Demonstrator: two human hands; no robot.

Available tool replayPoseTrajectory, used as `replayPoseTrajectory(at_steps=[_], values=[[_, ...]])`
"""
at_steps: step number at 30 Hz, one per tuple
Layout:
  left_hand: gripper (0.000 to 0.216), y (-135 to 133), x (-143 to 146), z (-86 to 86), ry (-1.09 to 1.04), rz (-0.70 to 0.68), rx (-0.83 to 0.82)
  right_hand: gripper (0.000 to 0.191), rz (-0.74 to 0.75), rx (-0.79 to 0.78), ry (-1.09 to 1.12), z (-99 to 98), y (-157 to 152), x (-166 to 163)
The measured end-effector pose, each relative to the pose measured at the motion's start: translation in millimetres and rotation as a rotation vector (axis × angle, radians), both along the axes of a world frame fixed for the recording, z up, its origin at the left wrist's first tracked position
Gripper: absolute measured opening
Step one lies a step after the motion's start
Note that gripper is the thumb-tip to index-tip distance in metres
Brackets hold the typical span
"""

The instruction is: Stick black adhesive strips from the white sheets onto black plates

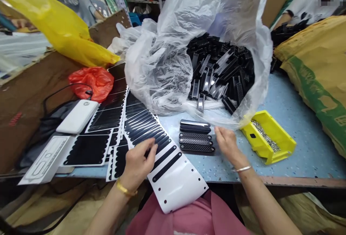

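Note:
My left hand (139,158) is closed, fingers curled and thumb against the forefinger, over a white-backed sheet of black strip stickers (175,184). Whatever it may hold is hidden. The sheet hangs over the table's front edge onto my lap, its lower end bare of strips. Curled fingers also close my right hand (227,143), which is beside the right ends of several slim black handle-like pieces (196,142) lying in a stack of rows. Some show a mesh-patterned face, others a smooth shiny one. I cannot make out anything in the right hand.
A clear plastic bag (164,80) lies open behind, full of black plastic pieces (213,71). A yellow bin (286,145) of small metal parts stands right. Leftward are more sticker sheets (88,148), a white power bank (78,116), a white box (45,161) and a red bag (92,81).

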State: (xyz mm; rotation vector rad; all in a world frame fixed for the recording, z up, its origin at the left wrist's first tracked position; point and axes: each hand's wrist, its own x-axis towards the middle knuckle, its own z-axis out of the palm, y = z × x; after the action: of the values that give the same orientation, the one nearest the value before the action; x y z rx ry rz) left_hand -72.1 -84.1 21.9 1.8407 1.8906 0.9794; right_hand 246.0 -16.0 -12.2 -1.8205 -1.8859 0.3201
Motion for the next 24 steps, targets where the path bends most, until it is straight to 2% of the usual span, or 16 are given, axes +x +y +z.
replayPoseTrajectory(at_steps=[2, 5, 7, 9, 11, 13, 16, 19, 21, 24], values=[[0.021, -35, -12, 2.5, -0.147, 0.056, -0.172, 0.04, -0.024, 0.039, 0.095, 7.1, -14, 8], [0.031, -77, -16, -8.4, -0.476, 0.239, -0.395, 0.025, -0.005, 0.092, 0.187, 19.7, -39, -5], [0.036, -91, -10, -20.1, -0.7, 0.322, -0.533, 0.018, 0.171, 0.11, 0.249, 26.4, -56, -29], [0.038, -97, 0, -29.8, -0.894, 0.345, -0.625, 0.016, 0.394, 0.098, 0.295, 28.4, -71, -60], [0.037, -99, 10, -35.2, -1.064, 0.365, -0.639, 0.019, 0.533, 0.069, 0.294, 24.6, -82, -88], [0.035, -101, 16, -37.3, -1.175, 0.38, -0.623, 0.017, 0.583, 0.038, 0.277, 16.7, -88, -109], [0.033, -107, 20, -37.8, -1.195, 0.295, -0.689, 0.014, 0.629, -0.002, 0.213, 4.5, -92, -130], [0.032, -112, 19, -37.1, -1.187, 0.207, -0.75, 0.019, 0.671, -0.031, 0.077, -2.8, -96, -141], [0.03, -113, 16, -35.4, -1.181, 0.246, -0.672, 0.021, 0.695, -0.035, 0.0, -5.2, -99, -141], [0.033, -111, 12, -31.4, -1.196, 0.346, -0.555, 0.02, 0.753, -0.044, 0.011, -7.1, -103, -133]])
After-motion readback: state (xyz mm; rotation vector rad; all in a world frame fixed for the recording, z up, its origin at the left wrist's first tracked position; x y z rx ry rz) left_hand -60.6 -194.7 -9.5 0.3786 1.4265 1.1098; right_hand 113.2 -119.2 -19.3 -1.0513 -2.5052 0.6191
